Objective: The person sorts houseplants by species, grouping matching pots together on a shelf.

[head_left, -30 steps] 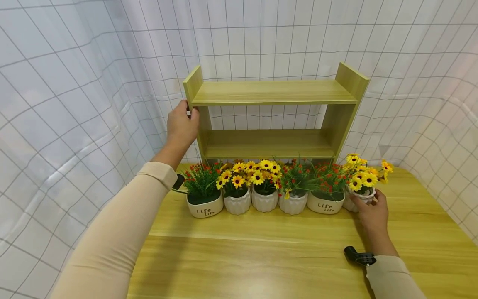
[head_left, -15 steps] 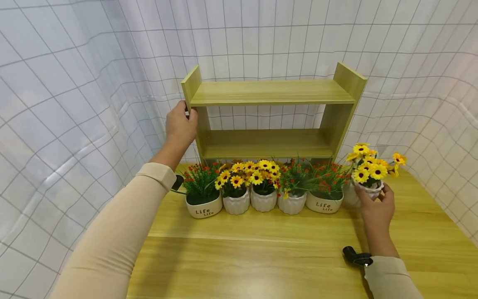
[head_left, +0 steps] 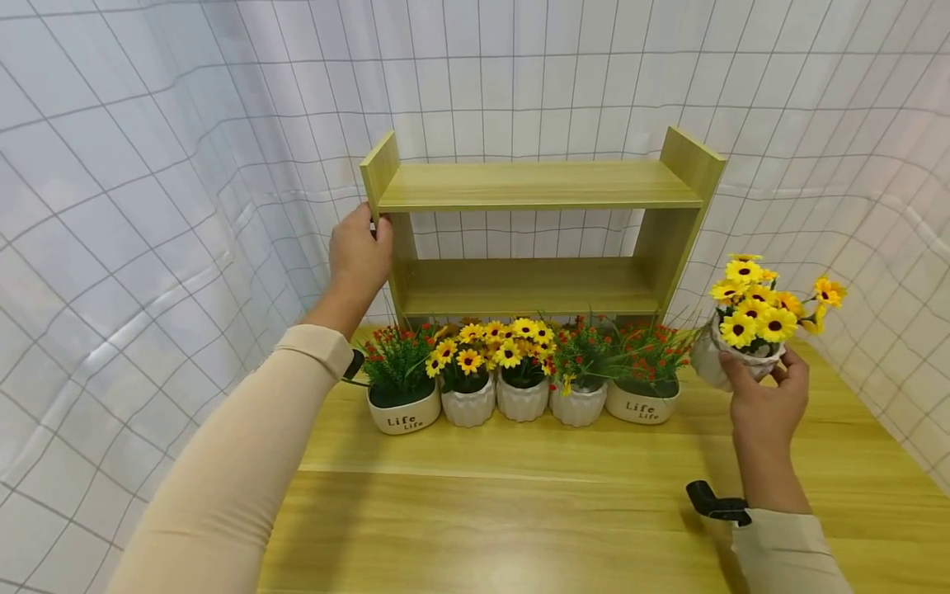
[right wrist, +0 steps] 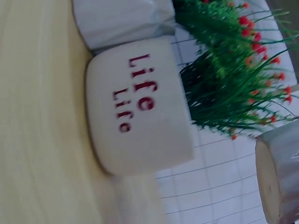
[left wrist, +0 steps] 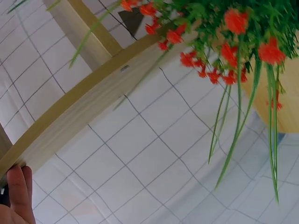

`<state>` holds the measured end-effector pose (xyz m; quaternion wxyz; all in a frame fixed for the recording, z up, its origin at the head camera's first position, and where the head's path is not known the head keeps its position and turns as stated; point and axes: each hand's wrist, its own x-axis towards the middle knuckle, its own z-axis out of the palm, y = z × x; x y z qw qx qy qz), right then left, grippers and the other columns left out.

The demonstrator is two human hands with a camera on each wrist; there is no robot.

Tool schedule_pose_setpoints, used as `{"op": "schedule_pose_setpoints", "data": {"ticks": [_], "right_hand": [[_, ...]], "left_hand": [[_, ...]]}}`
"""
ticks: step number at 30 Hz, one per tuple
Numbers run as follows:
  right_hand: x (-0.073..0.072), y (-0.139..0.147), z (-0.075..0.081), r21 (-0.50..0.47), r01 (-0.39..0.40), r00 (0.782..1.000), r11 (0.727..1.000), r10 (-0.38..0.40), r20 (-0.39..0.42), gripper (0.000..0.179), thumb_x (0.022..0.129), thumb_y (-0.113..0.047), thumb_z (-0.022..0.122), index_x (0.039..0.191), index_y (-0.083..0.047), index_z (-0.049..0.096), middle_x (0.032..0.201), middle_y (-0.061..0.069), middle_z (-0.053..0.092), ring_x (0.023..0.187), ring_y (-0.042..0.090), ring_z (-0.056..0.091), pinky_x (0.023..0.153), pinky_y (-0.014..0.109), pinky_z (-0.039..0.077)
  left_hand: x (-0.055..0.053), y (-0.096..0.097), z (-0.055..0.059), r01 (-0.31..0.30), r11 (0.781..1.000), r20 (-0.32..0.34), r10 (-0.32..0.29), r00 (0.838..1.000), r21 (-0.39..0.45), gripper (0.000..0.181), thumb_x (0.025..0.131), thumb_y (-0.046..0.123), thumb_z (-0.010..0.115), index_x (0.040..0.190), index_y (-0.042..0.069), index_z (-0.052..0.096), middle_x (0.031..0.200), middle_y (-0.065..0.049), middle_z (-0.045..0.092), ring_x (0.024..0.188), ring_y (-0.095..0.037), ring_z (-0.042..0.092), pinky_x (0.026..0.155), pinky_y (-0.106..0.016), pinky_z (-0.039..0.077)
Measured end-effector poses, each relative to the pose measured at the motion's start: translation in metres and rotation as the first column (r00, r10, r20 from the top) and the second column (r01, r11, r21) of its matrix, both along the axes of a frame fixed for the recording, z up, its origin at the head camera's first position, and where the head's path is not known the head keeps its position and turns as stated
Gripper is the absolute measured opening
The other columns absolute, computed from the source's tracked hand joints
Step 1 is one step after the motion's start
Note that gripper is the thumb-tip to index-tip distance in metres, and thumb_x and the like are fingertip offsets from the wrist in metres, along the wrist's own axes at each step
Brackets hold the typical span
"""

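My left hand (head_left: 360, 254) grips the left side panel of a light wooden two-tier shelf (head_left: 538, 186), just below its upper board. Two fingers (left wrist: 19, 189) show against the panel's edge in the left wrist view. Over at the right, my right hand (head_left: 768, 404) holds a white fluted pot of yellow sunflowers (head_left: 710, 363) by its side, raised above the table and leaning slightly. The pot's underside is visible in the right wrist view, beside a cream "Life" pot with red-flowered greenery (right wrist: 140, 107). The right hand itself is out of that view.
In front of the shelf, several flowerpots stand in a tight row, from a cream "Life" pot (head_left: 406, 417) on the left through white fluted pots (head_left: 523, 402) to another "Life" pot (head_left: 644, 406). All rest on a wooden table (head_left: 519, 503). Grid-patterned curtains (head_left: 134, 181) surround it.
My right hand has lifted the sunflower pot off the table, away from the row's right end, moving it up and to the right. The left hand keeps its grip on the shelf.
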<state>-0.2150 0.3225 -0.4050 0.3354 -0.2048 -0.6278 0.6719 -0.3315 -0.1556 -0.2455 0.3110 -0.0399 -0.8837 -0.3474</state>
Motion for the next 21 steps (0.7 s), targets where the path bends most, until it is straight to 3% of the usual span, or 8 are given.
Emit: {"op": "schedule_pose_setpoints", "data": {"ticks": [8,21], "right_hand": [[0.007,-0.013,0.025,-0.043,-0.026,0.987,0.999,0.019,-0.159,0.073,0.074,-0.008,0.087,0.137,-0.017,0.051,0.128,0.002,0.045,0.11,0.013,0.047,0.076,0.015,0.048],[0.015,-0.03,0.073,-0.001,-0.085,0.959,0.996,0.082,-0.271,0.077,0.074,-0.007,0.087,0.138,-0.013,0.046,0.131,0.006,0.045,0.115,0.017,0.049,0.081,0.018,0.049]], "left_hand": [[-0.001,0.002,-0.001,-0.021,0.999,-0.064,0.018,0.998,-0.045,0.028,0.102,0.02,0.046,0.101,-0.004,0.061,0.094,-0.023,0.066,0.078,-0.037,0.059,0.069,-0.048,0.047],[0.001,0.002,-0.001,-0.035,0.999,-0.069,0.032,0.997,-0.041,0.027,0.101,0.019,0.047,0.097,-0.003,0.061,0.089,-0.022,0.065,0.073,-0.036,0.056,0.065,-0.045,0.045]]}}
